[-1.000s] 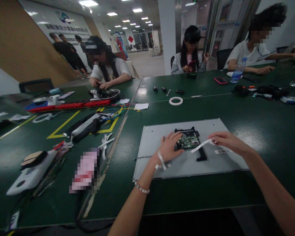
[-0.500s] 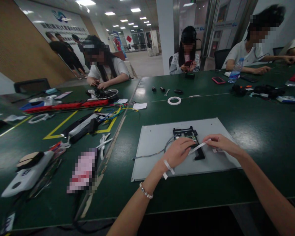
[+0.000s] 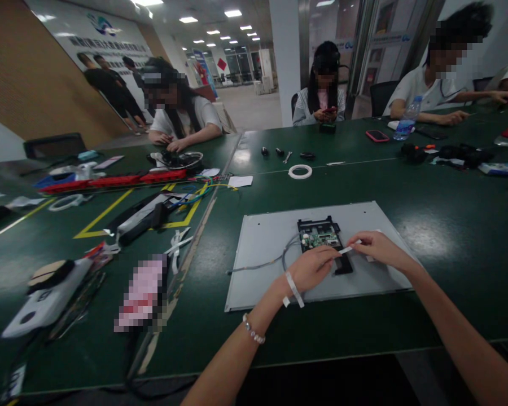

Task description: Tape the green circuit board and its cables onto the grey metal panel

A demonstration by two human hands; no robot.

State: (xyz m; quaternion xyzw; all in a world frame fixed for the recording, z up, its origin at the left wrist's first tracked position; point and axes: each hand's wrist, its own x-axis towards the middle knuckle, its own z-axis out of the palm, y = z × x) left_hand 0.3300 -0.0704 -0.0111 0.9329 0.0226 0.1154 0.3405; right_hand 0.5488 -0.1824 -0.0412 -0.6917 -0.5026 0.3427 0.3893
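Note:
A short white strip of tape (image 3: pixel 347 249) is stretched between my two hands. My left hand (image 3: pixel 312 267) pinches its left end, and my right hand (image 3: pixel 381 249) has the other end between thumb and fingers. Just beneath them lies a black plastic frame (image 3: pixel 345 264) holding a green circuit board (image 3: pixel 322 238), partly covered by my left hand. A grey cable (image 3: pixel 258 266) runs leftward from it. Both rest on a pale grey panel (image 3: pixel 265 234). Another white strip (image 3: pixel 295 290) sticks to my left wrist, above a beaded bracelet (image 3: pixel 253 330).
Beyond the panel are a white tape roll (image 3: pixel 300 172) and a small wrench (image 3: pixel 287 158). At left lie a white device (image 3: pixel 38 307), a black-and-white bundle (image 3: pixel 141 217) and red trays (image 3: pixel 114 181). Several people sit around the green table (image 3: pixel 262 197); a water bottle (image 3: pixel 407 119) stands far right.
My left hand has moved slightly down and right, nearer my right hand, uncovering more of the circuit board. Less of the strip shows between my fingers.

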